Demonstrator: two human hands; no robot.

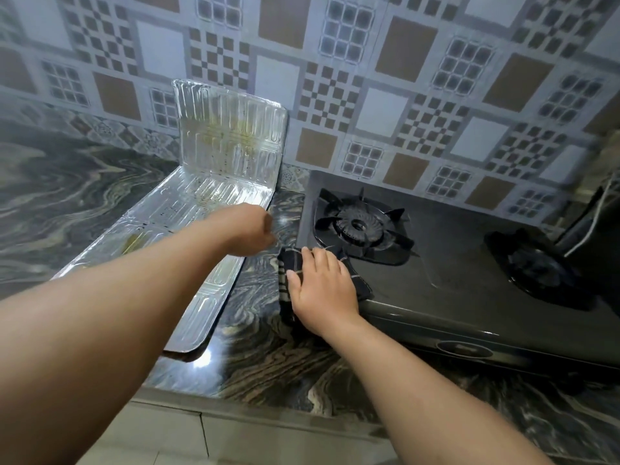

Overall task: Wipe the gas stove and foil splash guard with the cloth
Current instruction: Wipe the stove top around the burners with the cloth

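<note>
On stove (453, 263) edge, right hand (323, 290) presses cloth (285, 280)

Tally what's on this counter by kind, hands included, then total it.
Hands: 2, left hand and right hand
Cloth: 1
Gas stove: 1
Burners: 2
Foil splash guard: 1
Total: 7

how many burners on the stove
2. One round black burner sits at the left of the black gas stove, just beyond the cloth; the other is at the right, partly blurred. None seem hidden.
</note>
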